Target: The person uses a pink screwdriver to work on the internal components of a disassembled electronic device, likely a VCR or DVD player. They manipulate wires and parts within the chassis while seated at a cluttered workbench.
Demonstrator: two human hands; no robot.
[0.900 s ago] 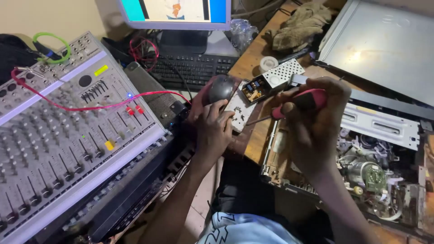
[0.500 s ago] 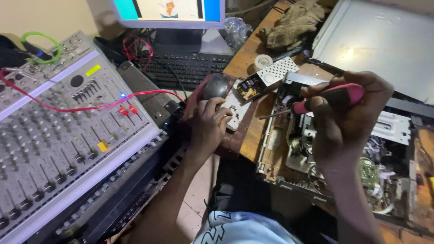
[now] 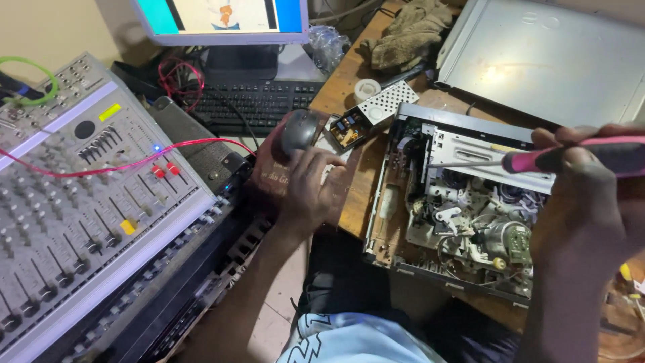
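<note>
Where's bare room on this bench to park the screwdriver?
Best is the flat grey lid at top right, bare. A narrow wood strip runs between left hand and open deck. Crowded: around the mixer, keyboard and small board.

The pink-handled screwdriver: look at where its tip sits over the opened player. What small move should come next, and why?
Probably lower the screwdriver tip onto the opened player: the right hand holds it level above the exposed mechanism, not touching it, while the left hand rests by the computer mouse.

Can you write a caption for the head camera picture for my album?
Right hand holds a pink-handled screwdriver over an opened grey electronics chassis.
</note>
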